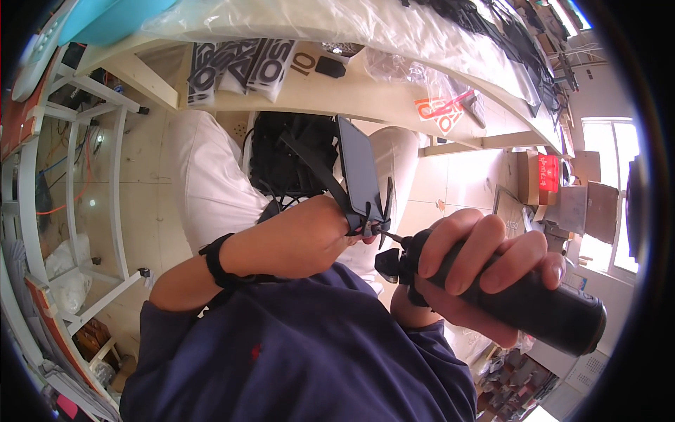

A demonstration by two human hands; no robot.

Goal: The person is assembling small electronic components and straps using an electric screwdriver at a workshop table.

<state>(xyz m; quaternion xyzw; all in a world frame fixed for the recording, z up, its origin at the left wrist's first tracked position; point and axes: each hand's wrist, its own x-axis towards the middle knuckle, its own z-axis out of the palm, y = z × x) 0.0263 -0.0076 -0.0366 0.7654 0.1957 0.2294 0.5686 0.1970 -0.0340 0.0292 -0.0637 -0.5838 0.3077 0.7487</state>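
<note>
My left hand (299, 235) is closed around the lower end of a black bracket (316, 165) with long thin arms. A flat, dark, rounded rectangular panel (357, 165) stands tilted upward from it. My right hand (485, 260) wraps a thick black cylindrical electric screwdriver (573, 320), which points left. Its thin bit (391, 236) reaches the small fitting (373, 228) at the bracket's lower end, by my left fingertips. Whether the bit sits in a screw is too small to tell. My left thumb and fingers are mostly hidden behind the hand.
Between my knees is a black bundle (292, 151) of parts or straps. A pale workbench (394, 104) ahead carries printed plastic bags (273, 67), a clear sheet and black pieces. White metal frames (116, 183) stand left; cardboard boxes (601, 211) are at right.
</note>
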